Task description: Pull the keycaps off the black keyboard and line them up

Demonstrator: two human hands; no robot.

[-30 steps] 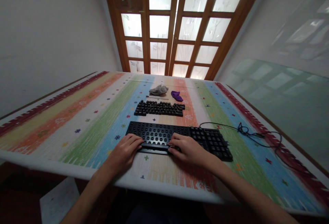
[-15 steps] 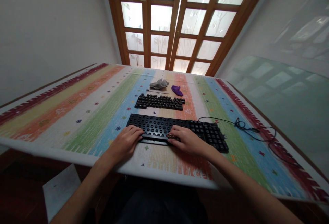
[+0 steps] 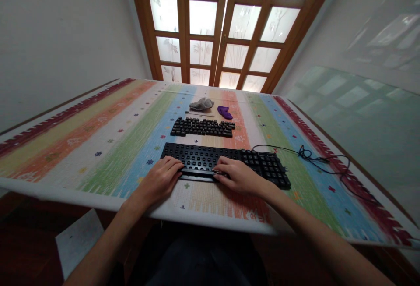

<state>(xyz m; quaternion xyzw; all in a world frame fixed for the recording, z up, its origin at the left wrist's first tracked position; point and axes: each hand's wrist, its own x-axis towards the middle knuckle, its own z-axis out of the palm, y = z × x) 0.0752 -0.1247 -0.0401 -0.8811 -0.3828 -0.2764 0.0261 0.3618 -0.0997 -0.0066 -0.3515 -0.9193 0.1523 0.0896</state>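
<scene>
A black keyboard (image 3: pixel 259 165) lies on the striped tablecloth, its left and middle part stripped of keycaps. My left hand (image 3: pixel 159 181) rests at its front left edge, fingers curled against the frame. My right hand (image 3: pixel 241 177) lies at the front middle, fingers pinched on a small thin object that I cannot make out. The removed black keycaps (image 3: pixel 201 127) lie laid out in rows just behind the keyboard.
A grey crumpled cloth (image 3: pixel 202 104) and a purple object (image 3: pixel 225 111) lie behind the keycaps. The keyboard's black cable (image 3: pixel 311 157) coils to the right. The table's front edge (image 3: pixel 98 200) is near my forearms. Wooden glazed doors (image 3: pixel 223 27) stand behind.
Both hands stay at the keyboard's front edge. The view has shifted a little, so the table and keyboard sit slightly higher in the picture.
</scene>
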